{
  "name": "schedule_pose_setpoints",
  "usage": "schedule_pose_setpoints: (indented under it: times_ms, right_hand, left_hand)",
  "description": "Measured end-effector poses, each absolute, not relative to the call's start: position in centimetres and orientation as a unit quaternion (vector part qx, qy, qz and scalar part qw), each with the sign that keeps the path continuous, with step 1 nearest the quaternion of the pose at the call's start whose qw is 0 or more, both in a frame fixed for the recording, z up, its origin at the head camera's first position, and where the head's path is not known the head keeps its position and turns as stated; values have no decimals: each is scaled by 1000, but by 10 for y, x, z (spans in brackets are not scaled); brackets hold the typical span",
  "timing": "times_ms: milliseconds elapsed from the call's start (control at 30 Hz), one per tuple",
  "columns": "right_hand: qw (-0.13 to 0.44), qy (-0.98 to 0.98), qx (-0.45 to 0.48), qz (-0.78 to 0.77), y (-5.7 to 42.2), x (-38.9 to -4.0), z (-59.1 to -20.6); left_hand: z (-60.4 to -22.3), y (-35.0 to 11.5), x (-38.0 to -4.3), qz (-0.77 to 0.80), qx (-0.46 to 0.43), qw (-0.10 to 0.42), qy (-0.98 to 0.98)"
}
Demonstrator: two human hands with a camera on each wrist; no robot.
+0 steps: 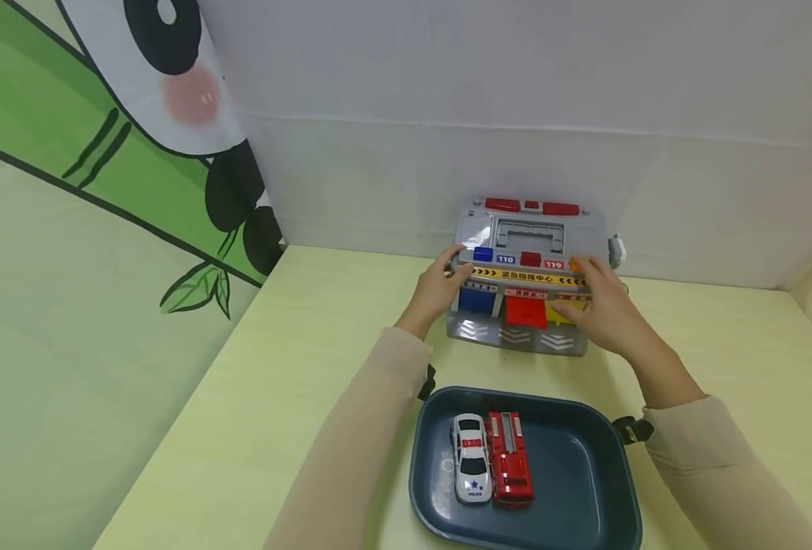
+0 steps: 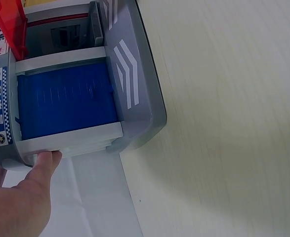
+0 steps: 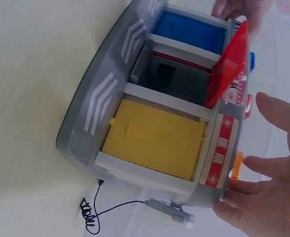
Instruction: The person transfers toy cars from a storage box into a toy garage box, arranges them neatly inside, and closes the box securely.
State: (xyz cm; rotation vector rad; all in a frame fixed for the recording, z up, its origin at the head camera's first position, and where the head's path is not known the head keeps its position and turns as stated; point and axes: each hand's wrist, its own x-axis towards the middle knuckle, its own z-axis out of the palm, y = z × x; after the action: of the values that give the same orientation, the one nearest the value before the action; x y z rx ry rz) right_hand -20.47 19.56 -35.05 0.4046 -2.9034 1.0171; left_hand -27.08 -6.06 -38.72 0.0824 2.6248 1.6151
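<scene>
A grey toy rescue station [image 1: 531, 229] stands at the back of the table. Its blue door [image 2: 68, 98] and yellow door [image 3: 154, 138] are down, while the red door [image 3: 228, 64] sticks out, uncovering the middle bay. My left hand [image 1: 438, 290] grips the station's left end, thumb against the side wall and fingers on the upper edge. On the other side, my right hand [image 1: 608, 309] has its fingers extended, fingertips at the orange button [image 3: 237, 165] on top. Its thumb is spread apart, in front of the yellow door in the head view.
Nearer me sits a dark blue tray [image 1: 584, 473] holding a white police car [image 1: 472, 458] and a red fire truck [image 1: 511, 462] side by side. A grey handpiece [image 3: 167, 210] on a coiled cord hangs at the station's right end. A white backdrop [image 1: 378, 176] rises right behind.
</scene>
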Motion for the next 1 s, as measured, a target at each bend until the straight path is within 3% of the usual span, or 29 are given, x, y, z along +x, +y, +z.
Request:
schedule_pose_setpoints:
  times_ms: [233,1000]
  right_hand:
    - [-45,-931,149,329,208,-180,-345]
    - [-167,-910,221,310,195,-129,-341]
  left_hand:
    - [-385,-60,-271,519,29,30,854]
    - [-387,-60,-270,523,29,35,851]
